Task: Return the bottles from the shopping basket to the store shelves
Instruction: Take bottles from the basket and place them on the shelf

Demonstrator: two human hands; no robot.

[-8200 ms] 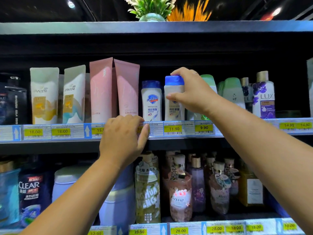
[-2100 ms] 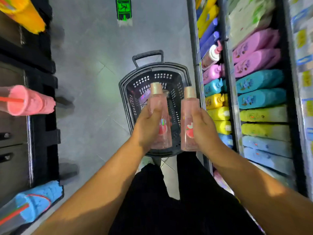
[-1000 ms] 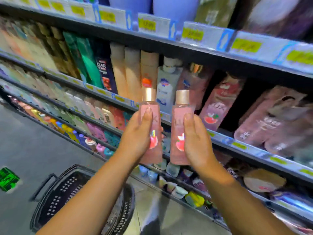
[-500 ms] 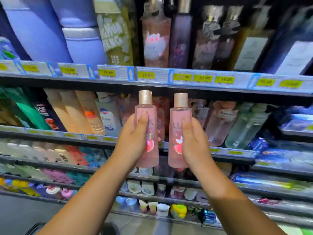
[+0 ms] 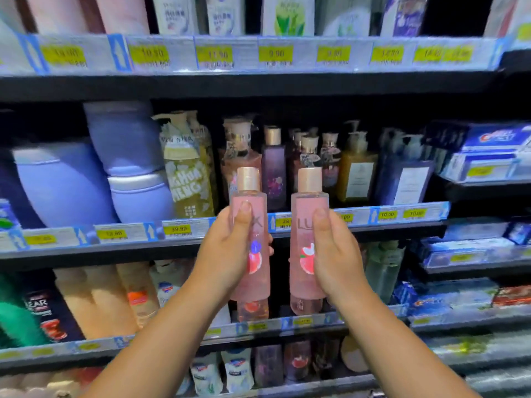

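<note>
Top-shelf bottles [image 5: 287, 15] cropped by edge; price tags [image 5: 275, 54] blurred, unreadable.

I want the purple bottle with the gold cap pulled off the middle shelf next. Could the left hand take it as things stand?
Probably not yet. The left hand is wrapped around a pink bottle, so no fingers are free. The purple bottle stands at the shelf front, just behind, with nothing else blocking it.

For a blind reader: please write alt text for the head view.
Two hands, left and right, each hold an upright pink bottle, left bottle and right bottle, before stocked store shelves with yellow price tags.
</note>
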